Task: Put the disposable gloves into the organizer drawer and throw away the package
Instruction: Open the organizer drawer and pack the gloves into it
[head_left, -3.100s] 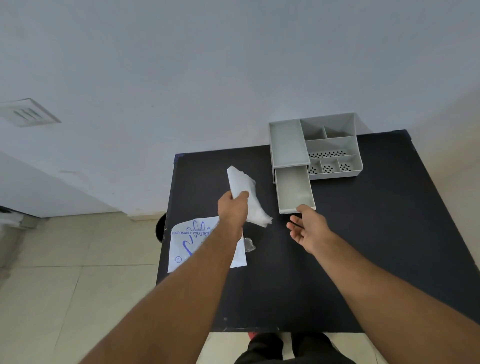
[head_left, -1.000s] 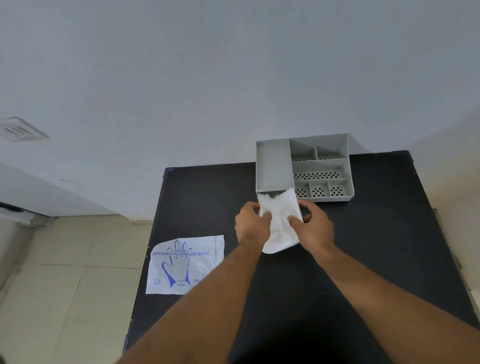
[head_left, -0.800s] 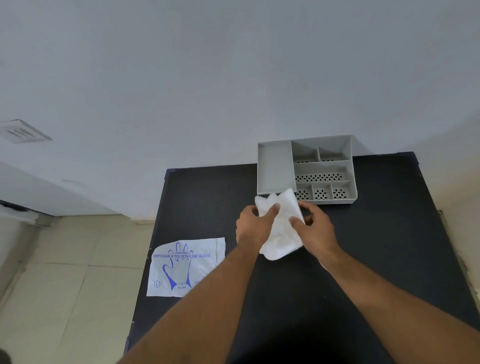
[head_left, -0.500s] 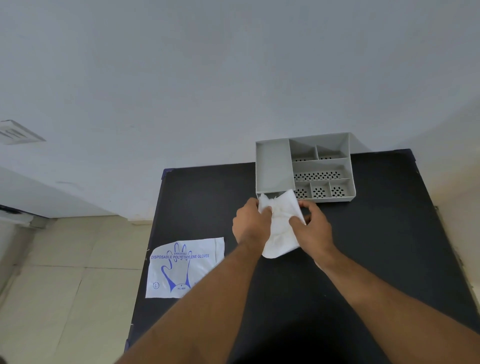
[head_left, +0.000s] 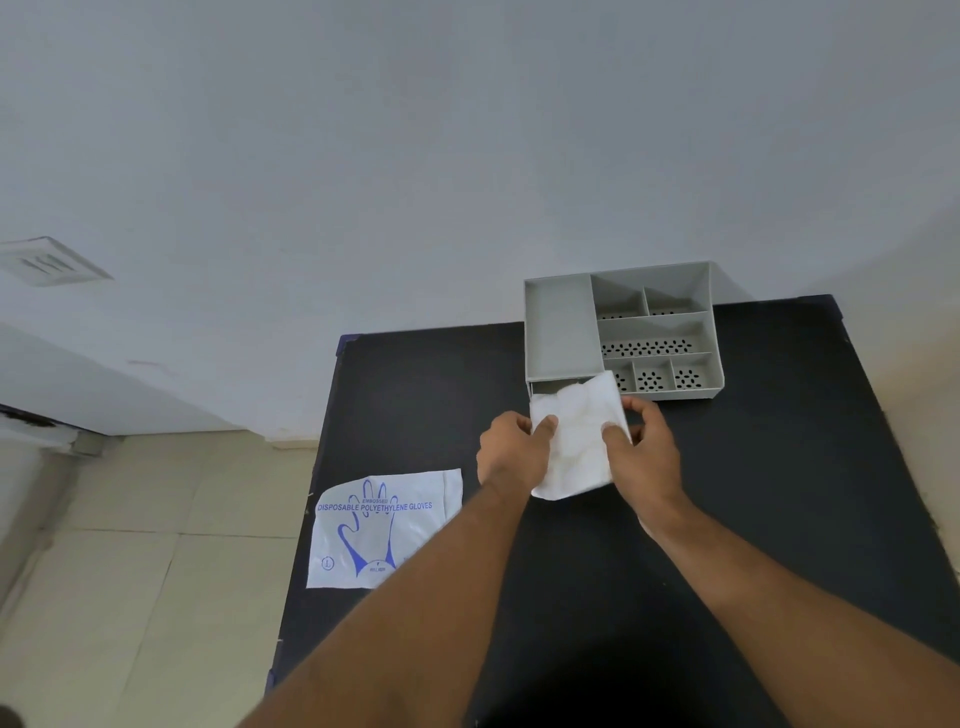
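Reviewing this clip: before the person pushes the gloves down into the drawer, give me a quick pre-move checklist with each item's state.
1. Both hands on the glove stack: left hand and right hand grip its sides: ok.
2. Stack over the drawer opening: ok.
3. Drawer open far enough: cannot tell, the stack covers it.
4. Stack fully inside: not ok.
5. Package discarded: not ok, it lies at the table edge.

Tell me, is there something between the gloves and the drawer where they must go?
Nothing visible. Both the left hand and right hand hold the gloves right over the drawer of the organizer. The stack hides the drawer's inside.
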